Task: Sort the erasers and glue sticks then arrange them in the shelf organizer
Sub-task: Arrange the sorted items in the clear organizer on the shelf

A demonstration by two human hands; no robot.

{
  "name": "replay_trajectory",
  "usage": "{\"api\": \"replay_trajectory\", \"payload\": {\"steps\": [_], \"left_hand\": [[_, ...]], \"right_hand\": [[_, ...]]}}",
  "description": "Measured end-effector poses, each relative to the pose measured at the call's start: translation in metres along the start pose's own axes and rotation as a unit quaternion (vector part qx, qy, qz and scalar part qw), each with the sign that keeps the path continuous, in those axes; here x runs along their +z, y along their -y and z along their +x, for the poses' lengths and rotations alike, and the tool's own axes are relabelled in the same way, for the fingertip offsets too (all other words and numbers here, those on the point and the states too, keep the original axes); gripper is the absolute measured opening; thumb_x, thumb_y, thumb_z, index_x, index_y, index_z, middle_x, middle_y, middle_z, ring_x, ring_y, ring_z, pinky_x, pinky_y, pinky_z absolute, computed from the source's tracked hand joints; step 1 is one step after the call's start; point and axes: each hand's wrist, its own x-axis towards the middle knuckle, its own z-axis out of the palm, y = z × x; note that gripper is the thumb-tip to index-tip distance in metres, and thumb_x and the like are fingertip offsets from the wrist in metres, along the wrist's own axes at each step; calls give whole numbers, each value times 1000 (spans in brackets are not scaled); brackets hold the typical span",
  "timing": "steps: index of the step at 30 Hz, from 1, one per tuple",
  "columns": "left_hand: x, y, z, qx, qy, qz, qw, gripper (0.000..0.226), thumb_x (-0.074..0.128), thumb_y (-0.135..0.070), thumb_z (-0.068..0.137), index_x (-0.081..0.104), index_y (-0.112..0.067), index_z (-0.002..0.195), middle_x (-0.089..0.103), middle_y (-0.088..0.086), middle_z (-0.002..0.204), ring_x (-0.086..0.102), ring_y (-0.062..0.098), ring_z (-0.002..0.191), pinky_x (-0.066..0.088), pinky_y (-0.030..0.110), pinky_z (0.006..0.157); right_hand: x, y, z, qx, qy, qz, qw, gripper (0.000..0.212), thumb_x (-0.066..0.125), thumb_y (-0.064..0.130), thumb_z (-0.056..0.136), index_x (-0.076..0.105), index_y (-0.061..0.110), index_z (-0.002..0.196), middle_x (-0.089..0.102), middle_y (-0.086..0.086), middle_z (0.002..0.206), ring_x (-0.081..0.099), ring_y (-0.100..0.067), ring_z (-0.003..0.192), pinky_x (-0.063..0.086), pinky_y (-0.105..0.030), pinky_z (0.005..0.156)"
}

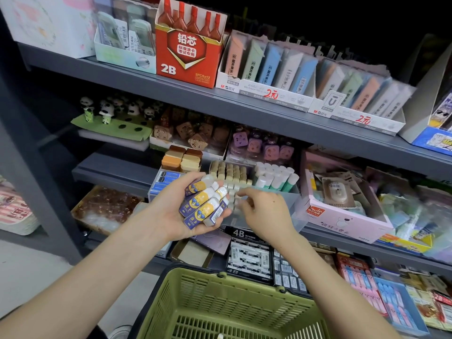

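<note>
Left hand grip around erasers, right hand grip unclear, glue sticks behind, basket below

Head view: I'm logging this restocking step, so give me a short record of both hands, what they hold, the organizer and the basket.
left hand: palm up, holds a bundle of erasers in purple and yellow sleeves
right hand: fingers curled beside the erasers, blurred; whether they hold anything cannot be told
organizer: clear, behind the hands; glue sticks stand at its right rear
basket: green, below the hands
</note>
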Motion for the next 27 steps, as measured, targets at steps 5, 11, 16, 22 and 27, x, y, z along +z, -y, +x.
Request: {"api": "replay_trajectory", "payload": {"steps": [5,11,16,22,27], "left_hand": [[7,6,2,-17,0,30,999,33,69,-41,69,77,-10,76,71,18,89,69,40,77,53,34,51],[16,14,8,-46,-2,33,998,41,68,-52,74,75,-12,75,70,17,82,68,39,78,51,34,49],[12,4,7,-49,-8,-23,999,36,71,-38,67,77,-6,82,71,21,93,69,41,78,52,32,47],[2,-5,10,-25,-30,-29,999,18,68,-19,74,76,-3,74,70,24,94,69,42,80,51,31,46],[4,-5,11,-27,-20,-28,999,22,69,-18,66,76,-5,83,70,23,94,69,42,77,50,31,44]], "right_hand": [[-23,14,-13,-43,-85,254,962,23,60,32,90,70,20,108,64,15,95,56,-2,93,42,-28,89],[-26,24,-14,-68,-80,279,955,7,67,21,87,71,20,91,65,9,92,55,-12,91,42,-19,83],[-43,-15,2,92,-175,332,922,17,65,30,84,64,24,68,66,9,68,57,-5,65,42,-23,62],[-6,-28,30,121,-99,-33,987,26,62,46,83,73,24,76,63,2,91,51,-24,95,32,-35,84],[21,-21,43,137,-111,-24,984,29,61,49,83,74,23,80,60,-1,95,47,-26,99,19,-33,81]]}}
